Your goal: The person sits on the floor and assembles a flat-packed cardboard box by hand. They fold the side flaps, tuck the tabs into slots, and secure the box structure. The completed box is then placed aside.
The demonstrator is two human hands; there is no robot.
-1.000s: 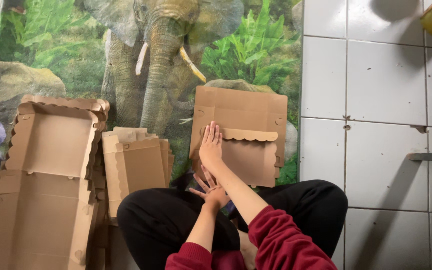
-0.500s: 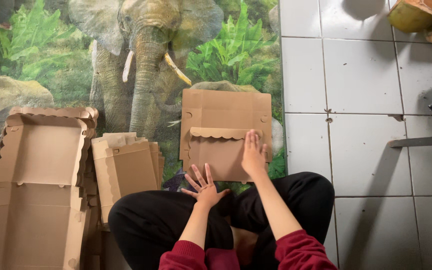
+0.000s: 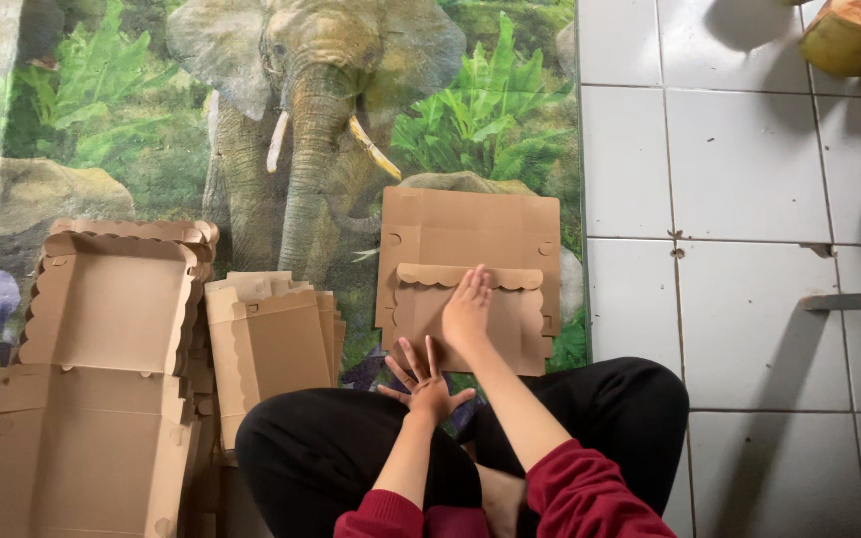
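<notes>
The flat brown cardboard box blank with a scalloped flap (image 3: 467, 267) lies on the elephant-print mat (image 3: 151, 130) at twelve o'clock from the knees — light, stiff, easily creased, best gripped by its edges — right hand (image 3: 466, 311) pressed flat on it, left hand (image 3: 424, 377) spread wide, empty.

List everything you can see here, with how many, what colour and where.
Flat box: one, brown cardboard, scalloped flap, on the mat ahead of the knees.
Open boxes: a nested stack, count unclear, brown, far left.
Folded blanks: a stack, count unclear, brown, between the open boxes and the flat box.
Mat: one, green with an elephant picture, under all the cardboard.
Floor tiles: white, right side.
Husk-like thing: one, yellow-green, top right corner, partly cut off.
Legs: black trousers, crossed, bottom centre.
Left hand: fingers spread, at the flat box's near edge.
Right hand: flat, pressing on the flat box; red sleeve.
</notes>
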